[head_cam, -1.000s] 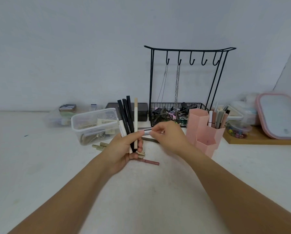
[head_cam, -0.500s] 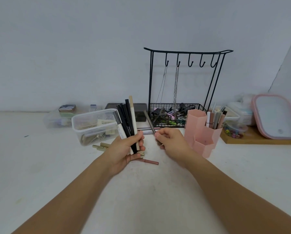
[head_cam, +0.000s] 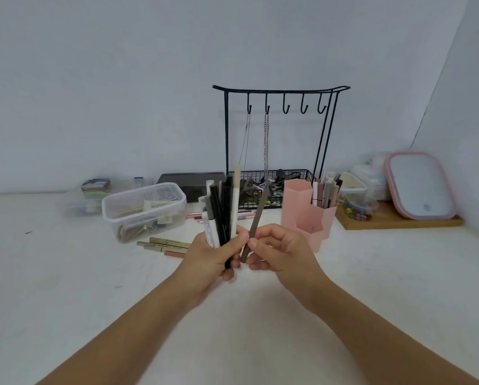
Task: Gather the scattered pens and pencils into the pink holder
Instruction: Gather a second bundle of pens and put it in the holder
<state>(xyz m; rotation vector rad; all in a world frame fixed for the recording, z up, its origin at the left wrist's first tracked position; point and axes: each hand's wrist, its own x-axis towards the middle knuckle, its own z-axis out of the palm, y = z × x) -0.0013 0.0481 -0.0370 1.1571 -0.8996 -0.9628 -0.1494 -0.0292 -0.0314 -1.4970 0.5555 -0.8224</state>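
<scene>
Now the right hand (head_cam: pixel 281 252) holds a grey-brown pencil (head_cam: pixel 256 225) raised off the white table (head_cam: pixel 66 287), where half a second ago it was only reaching toward pens lying beyond the fingers. The pencil is pinched between thumb and curled fingers and leans with its upper end tilted toward the pink holder (head_cam: pixel 306 215), its lower end just beside the left hand's thumb.

The pink holder stands beyond and to the right of the right hand, near but not touching it. Its rear compartment already carries several pens upright; the front compartments appear empty (the interiors are only partly in view).

The left hand (head_cam: pixel 214 259) is wrapped round a bundle of pens (head_cam: pixel 221 212), black, white and cream, held upright in a fist. The bundle has risen along with the right hand.

Remaining stock: gold pencils (head_cam: pixel 163 244) lie on the table to the left of the left hand, with a pink one at their near end, and pink pens (head_cam: pixel 218 216) lie beyond the bundle, partly hidden by it.

Assessment: collection is partway. The likely next step is either adding the grey-brown pencil to the bundle or carrying it directly to the holder.
</scene>
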